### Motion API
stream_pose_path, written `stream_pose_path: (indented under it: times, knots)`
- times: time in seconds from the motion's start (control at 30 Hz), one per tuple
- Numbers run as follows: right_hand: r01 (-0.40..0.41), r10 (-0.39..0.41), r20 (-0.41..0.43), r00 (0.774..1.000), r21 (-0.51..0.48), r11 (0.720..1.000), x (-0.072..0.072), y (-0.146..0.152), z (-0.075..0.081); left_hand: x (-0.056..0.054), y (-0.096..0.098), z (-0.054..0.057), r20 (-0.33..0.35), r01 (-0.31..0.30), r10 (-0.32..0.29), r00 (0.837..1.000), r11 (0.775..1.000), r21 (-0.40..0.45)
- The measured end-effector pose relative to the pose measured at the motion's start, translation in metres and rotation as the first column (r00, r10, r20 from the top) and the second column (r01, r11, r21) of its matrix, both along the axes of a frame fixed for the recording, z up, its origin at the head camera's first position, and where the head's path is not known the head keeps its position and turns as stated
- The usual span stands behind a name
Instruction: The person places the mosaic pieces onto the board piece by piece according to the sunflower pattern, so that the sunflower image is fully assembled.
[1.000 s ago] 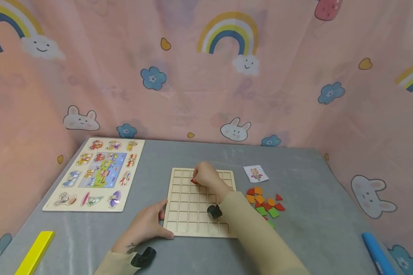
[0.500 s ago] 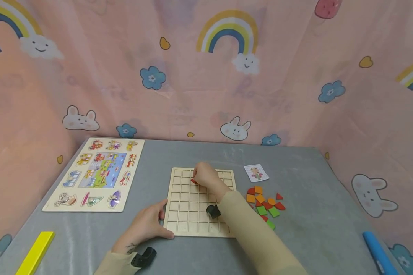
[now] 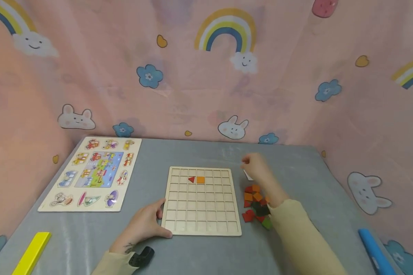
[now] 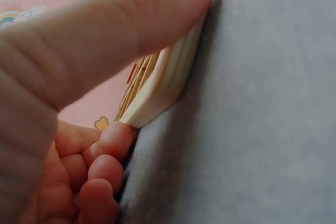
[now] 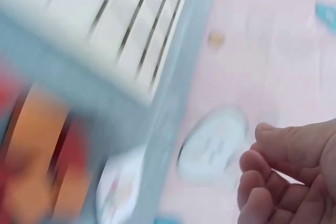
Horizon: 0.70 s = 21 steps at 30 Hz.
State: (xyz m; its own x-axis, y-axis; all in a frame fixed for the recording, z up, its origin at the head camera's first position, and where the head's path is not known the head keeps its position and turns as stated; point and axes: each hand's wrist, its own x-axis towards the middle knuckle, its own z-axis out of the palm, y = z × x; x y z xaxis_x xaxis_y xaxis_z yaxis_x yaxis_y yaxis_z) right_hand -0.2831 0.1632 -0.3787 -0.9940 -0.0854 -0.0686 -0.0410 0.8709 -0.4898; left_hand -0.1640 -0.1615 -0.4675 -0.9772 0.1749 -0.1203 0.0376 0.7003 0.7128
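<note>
A wooden grid board (image 3: 201, 206) lies in the middle of the table. On it, a red triangle (image 3: 191, 179) and an orange square (image 3: 200, 180) sit side by side near the top. My left hand (image 3: 142, 223) holds the board's near left corner, its thumb (image 4: 152, 17) along the front edge and its fingers curled at the left side. My right hand (image 3: 258, 168) is raised over the picture card (image 3: 247, 175), which it partly hides. Its fingers (image 5: 257, 179) are loosely curled with nothing between them. Red, orange and green shape pieces (image 3: 248, 196) lie under the right forearm, partly covered.
A picture puzzle board (image 3: 89, 175) lies at the back left. A yellow bar (image 3: 32, 252) is at the front left and a blue cylinder-like object (image 3: 376, 252) at the right edge. A patterned pink cloth (image 3: 186, 99) hangs behind the table.
My right hand has left the grid board and moved right, to above the card. The red triangle and orange square now show on the board. The left hand keeps its place.
</note>
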Motion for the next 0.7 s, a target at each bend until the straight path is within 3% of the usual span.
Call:
stream_pose_path:
  times: [0.13, 0.27, 0.43, 0.7]
  knots:
    - [0.109, -0.111, 0.063, 0.992, 0.039, 0.993, 0.008, 0.048, -0.010, 0.000, -0.002, 0.000, 0.001, -0.008, 0.008, 1.000, 1.000, -0.006]
    - [0.176, -0.196, 0.175, 0.965, 0.123, 0.977, 0.021, 0.077, -0.023, 0.001, -0.002, 0.000, -0.009, -0.004, 0.004, 1.000, 1.000, -0.025]
    - [0.158, -0.205, 0.225, 0.953, 0.210, 0.965, 0.034, 0.094, -0.037, 0.001, -0.001, 0.000, -0.011, 0.002, -0.002, 1.000, 1.000, -0.018]
    - [0.152, -0.210, 0.232, 0.950, 0.244, 0.958, 0.039, 0.097, -0.048, 0.001, -0.001, 0.000, -0.007, 0.001, -0.001, 1.000, 1.000, -0.021]
